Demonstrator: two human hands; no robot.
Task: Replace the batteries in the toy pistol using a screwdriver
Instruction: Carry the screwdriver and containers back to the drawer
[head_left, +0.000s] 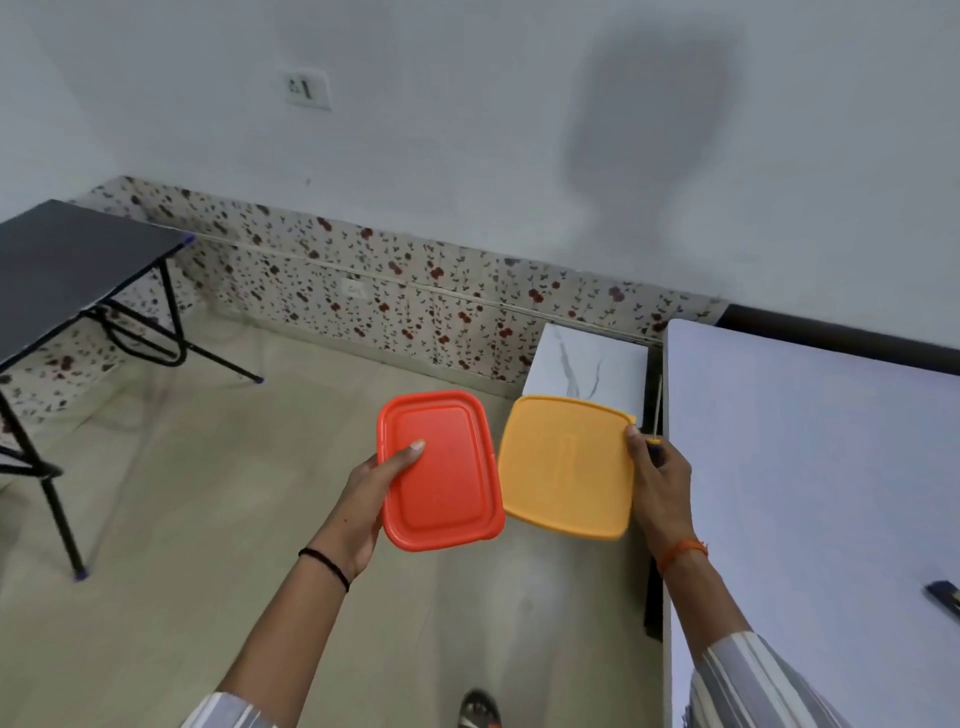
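Presently, left hand: the left hand (376, 499) grips the left edge of a red rectangular container lid (440, 470), thumb laid across its top face, the remaining fingers hidden beneath it.
Right hand: the right hand (660, 486) pinches the right edge of an orange square container lid (566, 465), thumb tip at the upper right corner; the same hand also holds a thin screwdriver (655, 415), its metal shaft pointing up past the lid's corner and its yellow-tipped handle inside the fist.
Lids: both are held in the air above the floor, side by side, near edges just apart, the red one slightly lower on the left.
Wrists: a black band (324, 566) circles the left wrist, an orange thread (681, 552) the right; striped sleeves (753, 686) cover both forearms near the bottom edge.
Toy pistol: cannot tell; a dark blue object (943, 597) lies at the right edge of the white counter (810, 467), too cropped to identify.
Floor: a beige floor (208, 493), with a sandalled foot (479, 709) at the bottom.
Beside counter: a white marbled box (584, 366) stands against the floral skirting (389, 291).
Left side: a black folding table (67, 260) on thin metal legs.
Wall: a white wall with a switch plate (307, 88).
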